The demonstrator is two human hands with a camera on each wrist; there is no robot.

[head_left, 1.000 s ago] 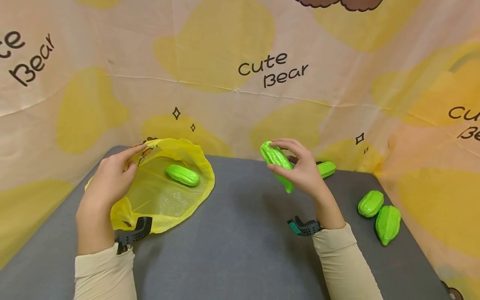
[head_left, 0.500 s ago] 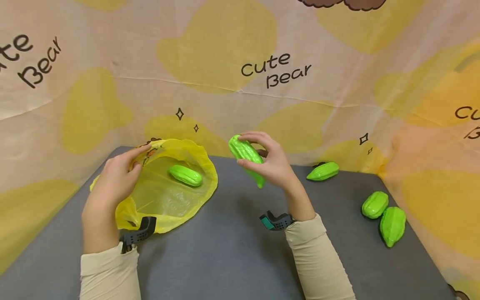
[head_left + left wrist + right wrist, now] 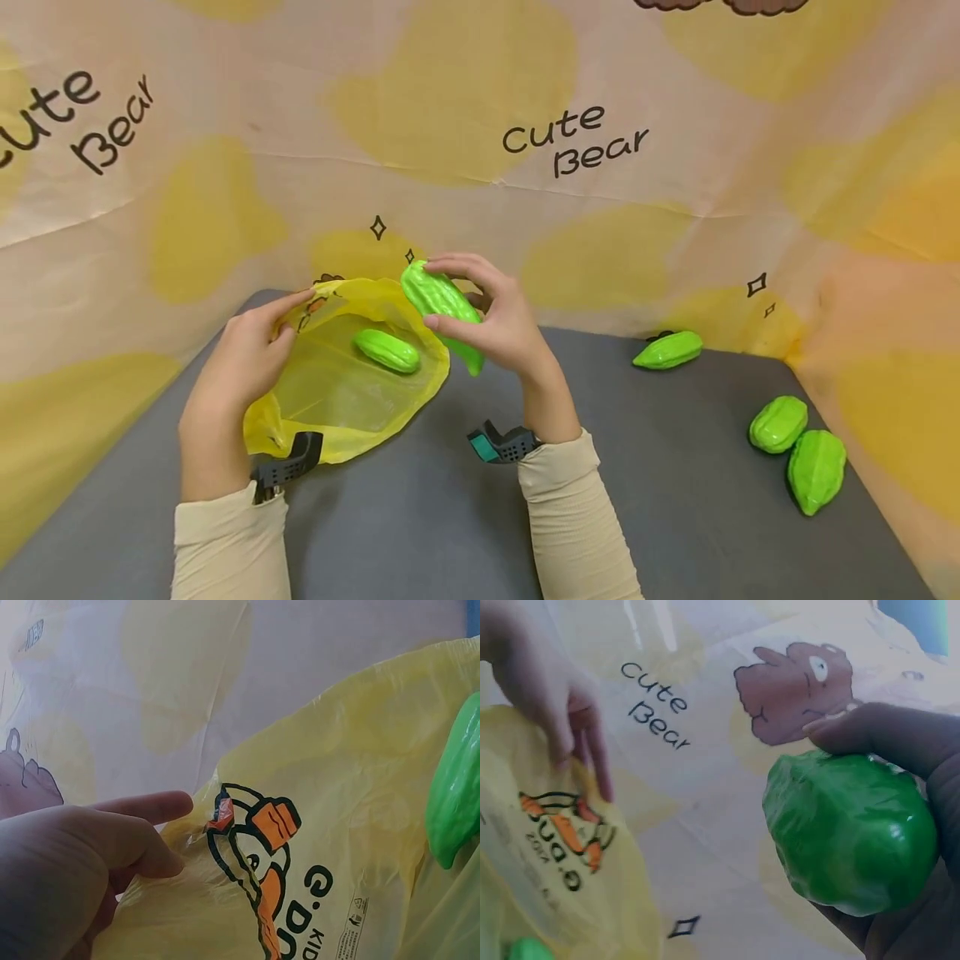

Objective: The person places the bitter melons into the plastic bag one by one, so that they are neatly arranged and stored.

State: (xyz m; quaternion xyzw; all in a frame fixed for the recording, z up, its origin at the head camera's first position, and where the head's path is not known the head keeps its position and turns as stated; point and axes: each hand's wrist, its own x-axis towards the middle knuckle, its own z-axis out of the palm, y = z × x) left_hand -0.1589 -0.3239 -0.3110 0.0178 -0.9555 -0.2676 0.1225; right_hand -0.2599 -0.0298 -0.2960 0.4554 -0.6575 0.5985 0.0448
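Observation:
In the head view my right hand (image 3: 501,315) holds a glossy, ridged green bitter melon (image 3: 437,293) between thumb and fingers, raised beside the bag's right rim. Its tip points down; in the right wrist view the bitter melon (image 3: 851,832) shows end-on. My left hand (image 3: 242,360) pinches the upper left rim of a yellow plastic bag (image 3: 322,404), whose mouth gapes towards me. Printed on the bag (image 3: 352,780) is a cartoon duck. Another green bitter melon (image 3: 387,350) lies inside the bag. Some left-hand fingers are hidden behind the plastic.
On the grey table (image 3: 420,517), one ridged green piece (image 3: 669,350) lies near the back wall. Two more, a rounded piece (image 3: 778,424) and a pointed piece (image 3: 816,472), lie together at the right edge. Printed cloth (image 3: 465,100) encloses the back and sides.
My right hand has carried the bitter melon leftwards from over the middle of the table to the bag's right rim. My left hand stays on the bag; the view has turned slightly.

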